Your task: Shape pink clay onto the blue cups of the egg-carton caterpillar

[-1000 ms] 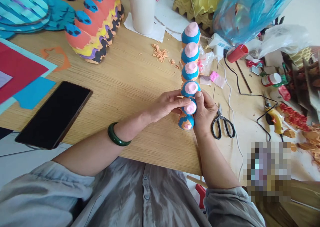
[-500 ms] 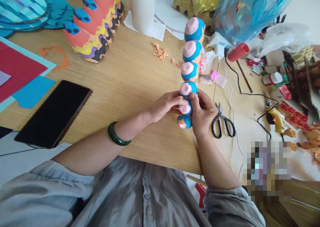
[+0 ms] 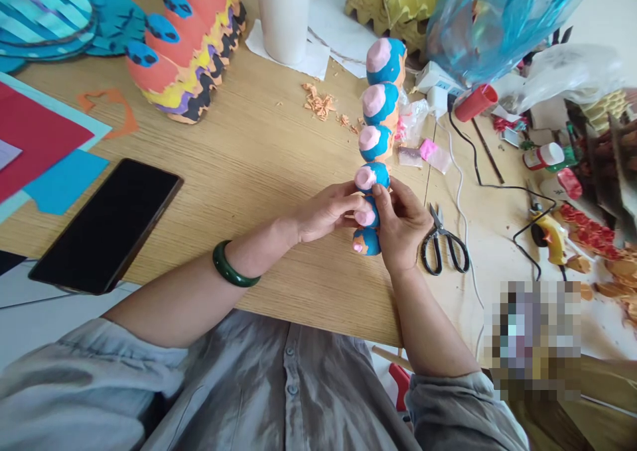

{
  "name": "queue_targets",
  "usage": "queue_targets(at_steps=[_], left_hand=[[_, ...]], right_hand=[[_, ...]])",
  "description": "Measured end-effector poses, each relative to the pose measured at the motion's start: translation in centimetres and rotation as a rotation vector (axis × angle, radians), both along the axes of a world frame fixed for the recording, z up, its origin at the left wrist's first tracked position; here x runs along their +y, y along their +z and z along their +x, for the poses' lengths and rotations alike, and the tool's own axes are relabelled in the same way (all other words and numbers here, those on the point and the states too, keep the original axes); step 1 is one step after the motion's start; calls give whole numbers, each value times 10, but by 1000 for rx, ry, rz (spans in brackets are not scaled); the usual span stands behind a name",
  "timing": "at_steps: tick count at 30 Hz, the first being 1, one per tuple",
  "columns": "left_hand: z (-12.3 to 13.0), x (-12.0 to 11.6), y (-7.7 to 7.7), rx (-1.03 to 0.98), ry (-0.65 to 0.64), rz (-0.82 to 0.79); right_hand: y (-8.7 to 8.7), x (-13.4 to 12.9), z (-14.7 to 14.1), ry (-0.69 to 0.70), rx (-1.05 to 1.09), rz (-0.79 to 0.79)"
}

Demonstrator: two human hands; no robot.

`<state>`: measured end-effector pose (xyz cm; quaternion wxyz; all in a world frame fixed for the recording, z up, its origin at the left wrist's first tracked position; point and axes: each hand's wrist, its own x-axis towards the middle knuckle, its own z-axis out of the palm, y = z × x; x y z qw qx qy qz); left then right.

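A strip of egg-carton cups [image 3: 381, 104], coated in what looks like blue and pink clay with orange showing at the sides, stands in a line across the table in front of me. My right hand [image 3: 402, 222] grips it from the right, thumb on the blue near the fourth cup and fingers behind. On the other side, my left hand [image 3: 328, 212] has its index finger pressed on the pink patch of the fifth cup, with the other fingers against the side. The nearest cup [image 3: 367, 242] shows orange and a small pink dab. Black-handled scissors [image 3: 442, 242] lie right of my right hand.
Orange scraps [image 3: 318, 103] lie beyond my hands. At left are a phone [image 3: 107, 225] and a painted egg-carton piece [image 3: 192, 60]. A white cylinder [image 3: 284, 20] stands at the back. To the right are a power strip [image 3: 438, 79], cables and a blue plastic bag [image 3: 497, 26].
The strip has turned slightly, its cups tilting a little to the left, so more blue and orange shows on their right sides. Both hands keep their hold.
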<state>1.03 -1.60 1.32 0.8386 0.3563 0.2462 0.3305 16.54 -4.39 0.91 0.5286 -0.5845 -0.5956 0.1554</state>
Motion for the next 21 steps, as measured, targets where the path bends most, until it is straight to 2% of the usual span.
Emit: queue_targets(at_steps=[8,16,21], left_hand=[[5,-4,-4,21,35,64],[5,-5,-11,-67,-77,136],[6,-5,-9,41,52,167]], right_hand=[[-3,1,-2,22,5,-52],[4,1,-2,-41,81,-58],[7,0,-2,1,66,-80]])
